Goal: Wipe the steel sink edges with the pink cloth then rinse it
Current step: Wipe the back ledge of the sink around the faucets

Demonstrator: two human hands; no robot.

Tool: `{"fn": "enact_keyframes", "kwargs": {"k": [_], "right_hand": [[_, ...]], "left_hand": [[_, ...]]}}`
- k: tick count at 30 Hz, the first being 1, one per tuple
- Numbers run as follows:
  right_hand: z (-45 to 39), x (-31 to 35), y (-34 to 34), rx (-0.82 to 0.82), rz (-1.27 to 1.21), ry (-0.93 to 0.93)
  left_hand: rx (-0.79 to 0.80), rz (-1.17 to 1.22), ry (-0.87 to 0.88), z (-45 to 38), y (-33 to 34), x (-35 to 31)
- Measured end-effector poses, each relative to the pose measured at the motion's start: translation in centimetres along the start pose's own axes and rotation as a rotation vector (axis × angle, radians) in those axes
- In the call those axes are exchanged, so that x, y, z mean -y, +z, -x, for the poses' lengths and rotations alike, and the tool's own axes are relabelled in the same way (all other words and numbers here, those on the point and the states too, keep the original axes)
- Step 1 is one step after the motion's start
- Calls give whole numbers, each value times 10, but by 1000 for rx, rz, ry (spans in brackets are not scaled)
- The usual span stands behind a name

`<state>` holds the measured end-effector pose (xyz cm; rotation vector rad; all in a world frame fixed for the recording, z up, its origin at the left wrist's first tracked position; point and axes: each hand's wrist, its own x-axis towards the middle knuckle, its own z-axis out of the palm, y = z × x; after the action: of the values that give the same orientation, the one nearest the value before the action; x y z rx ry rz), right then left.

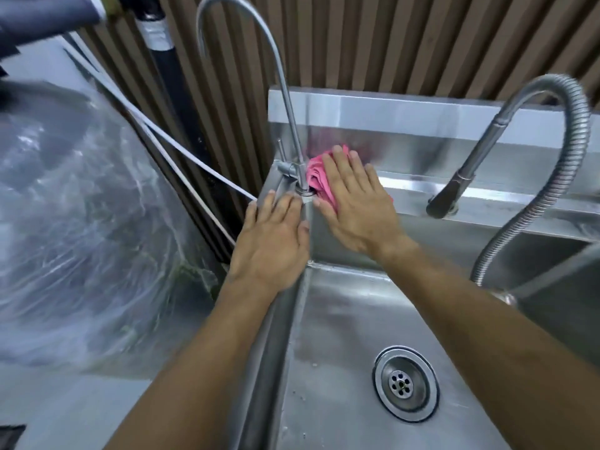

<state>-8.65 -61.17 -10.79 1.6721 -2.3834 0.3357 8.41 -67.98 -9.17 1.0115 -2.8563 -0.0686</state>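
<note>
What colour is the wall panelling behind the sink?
Brown, in vertical slats, behind the steel sink. It shows best in the head view, the only one.

No text, label, brand, number or sign can be read anywhere in the view.

I see a brushed steel sink (341, 319) with a dull sheen, its drain (406, 383) ringed in shinier metal. The pink cloth (319, 180) looks soft and crumpled. One tap (276, 60) is smooth polished metal, the hose (578, 151) ribbed. Glossy clear plastic sheeting (81, 222) lies left; the wall (389, 37) is matt slatted wood.
</note>
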Motion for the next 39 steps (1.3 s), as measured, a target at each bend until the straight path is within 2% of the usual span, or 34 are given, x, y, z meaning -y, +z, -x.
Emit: {"fn": "enact_keyframes", "kwargs": {"k": [7, 9, 13, 17, 20, 23, 27, 29, 32, 33, 34, 36, 38, 39], "right_hand": [[-11, -8, -10, 160, -25, -117], [-2, -11, -15, 180, -47, -95], [15, -10, -16, 159, -31, 31], [-8, -3, -16, 223, -57, -47], [-12, -6, -11, 192, -42, -91], [-4, 2, -11, 125, -75, -46], [-5, 5, -29, 205, -219, -1], [-10, 3, -53, 243, -369, 79], [-25, -5, -91, 268, -971, 380], [-30, -11, -96, 271, -1079, 455], [-36, -16, -97, 267, -1069, 482], [-38, -21, -89, 221, -622, 414], [-27, -14, -75, -12, -167, 328], [-20, -6, -70, -150, -70, 262]], "left_hand": [[27, 5, -15, -1, 2, 1], [57, 13, -38, 1, 1, -1], [80, 30, -30, 3, 1, 0], [82, -6, -17, 5, 2, 1], [75, -6, -23, 4, 1, 0], [85, -17, -25, 4, 1, 0], [102, -22, -35, 4, -1, -2], [108, -15, -41, 4, -3, -2], [111, -9, -44, 3, -4, -3], [109, -9, -45, 3, -4, -3], [105, -12, -46, 3, -5, -3], [101, -12, -49, 3, -5, -4], [104, -7, -50, 3, -6, -4], [104, -6, -51, 3, -5, -4]]}}
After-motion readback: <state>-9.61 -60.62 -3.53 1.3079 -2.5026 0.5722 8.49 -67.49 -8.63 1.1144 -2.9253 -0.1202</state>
